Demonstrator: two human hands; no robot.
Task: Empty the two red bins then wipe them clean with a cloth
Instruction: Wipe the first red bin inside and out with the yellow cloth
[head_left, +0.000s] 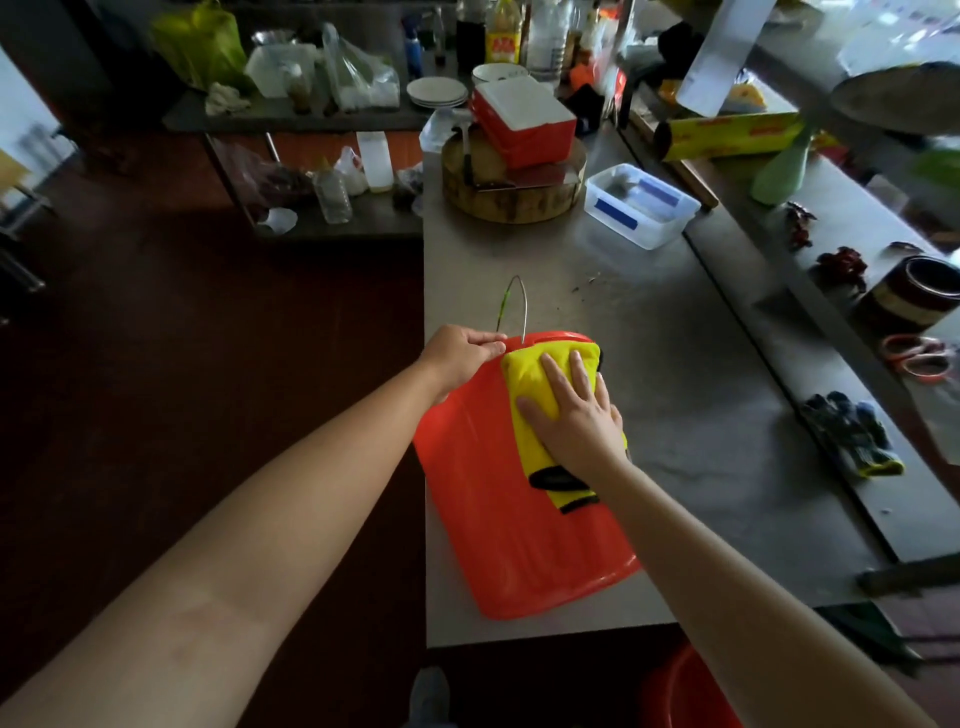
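Note:
A red bin (493, 519) lies on its side on the steel table (701, 415), its mouth pointing away from me and its wire handle (514, 306) sticking out past the rim. My left hand (462, 353) grips the bin's far rim beside the handle. My right hand (576, 415) presses flat, fingers spread, on a yellow cloth (540, 415) with black trim that lies on the bin's upper side. A second red bin (680, 691) stands on the floor below the table's near edge, partly hidden by my right arm.
Beyond the bin stand a round wooden chopping block (514, 197) with a red-and-white box (524, 122) on it and a clear plastic container (641, 205). Gloves (852, 436), scissors (919, 356) and a dark pot (919, 291) lie along the right ledge. Dark floor on the left.

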